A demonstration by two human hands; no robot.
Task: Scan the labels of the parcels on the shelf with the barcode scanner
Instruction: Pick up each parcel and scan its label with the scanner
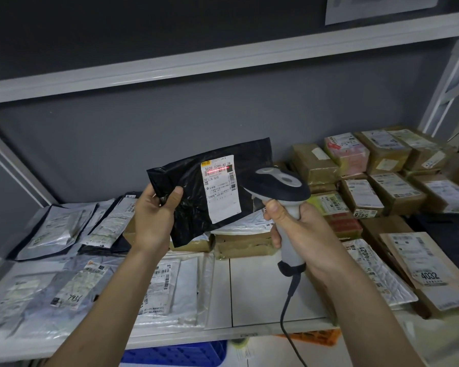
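Holding the black parcel [196, 197] up above the shelf [249, 287], my left hand [154, 215] pinches its lower left corner, thumb on the front. My right hand [300, 229] is wrapped round the handle of the barcode scanner [276, 186], whose head points at the white label [220, 188]. The red scan line [217, 170] lies across the top barcode. The bag is soft and crinkled, held by one corner only; I judge it could sag or twist, tilting the label so the line slips off the bars and the read fails. The cable [286, 313] hanging from the handle might snag the shelf edge. Other parcels [382, 181] lie below, waiting.
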